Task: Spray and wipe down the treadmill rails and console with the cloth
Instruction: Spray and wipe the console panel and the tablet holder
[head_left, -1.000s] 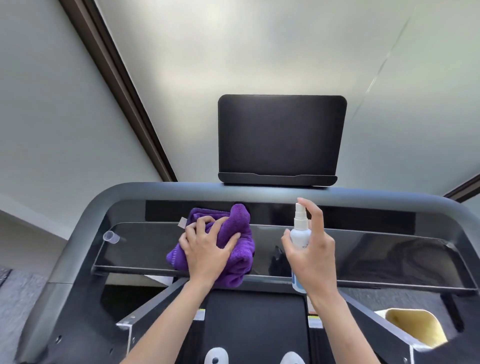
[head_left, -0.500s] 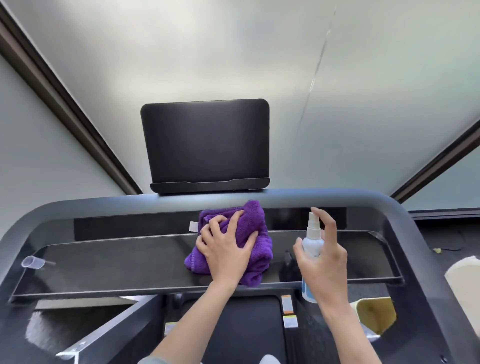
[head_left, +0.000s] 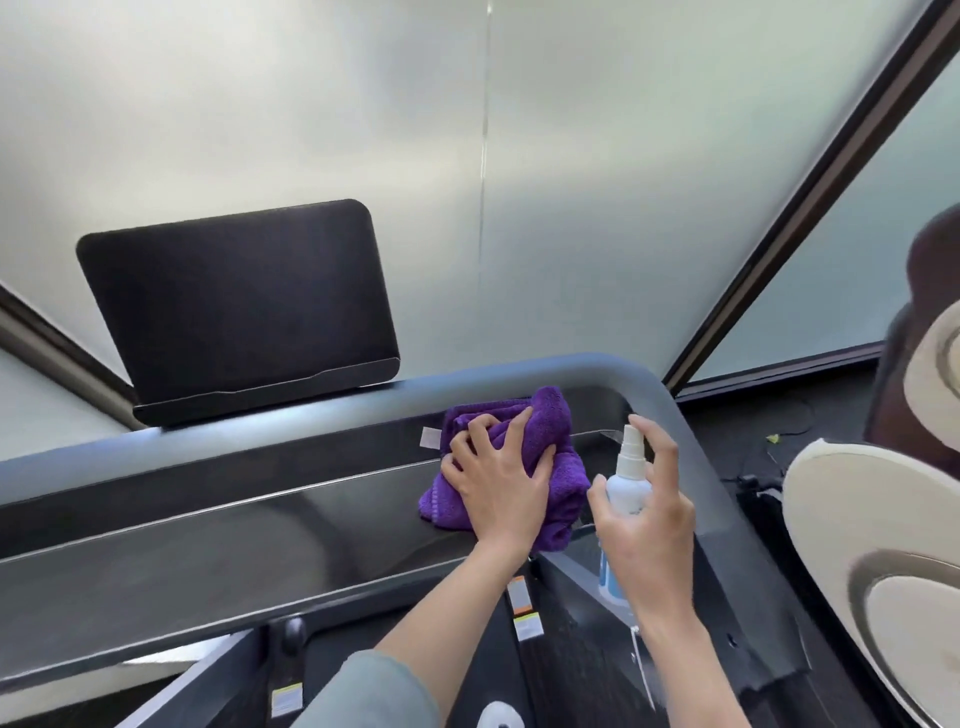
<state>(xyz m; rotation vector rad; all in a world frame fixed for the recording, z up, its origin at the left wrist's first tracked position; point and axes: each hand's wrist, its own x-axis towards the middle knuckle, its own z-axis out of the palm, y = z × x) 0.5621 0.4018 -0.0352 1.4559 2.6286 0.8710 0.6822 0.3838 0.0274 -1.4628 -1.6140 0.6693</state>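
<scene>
My left hand (head_left: 498, 483) presses the purple cloth (head_left: 540, 441) onto the glossy console shelf (head_left: 208, 561) near its right end. Just right, my right hand (head_left: 649, 525) grips the spray bottle (head_left: 626, 483), forefinger arched over the nozzle.

You're in a gym or fitness room: you're at a treadmill console (head_left: 218, 551) with its grey rail (head_left: 670, 410), dark screen (head_left: 239, 301) up front, frosted glass wall panels (head_left: 363, 104) behind.
</scene>
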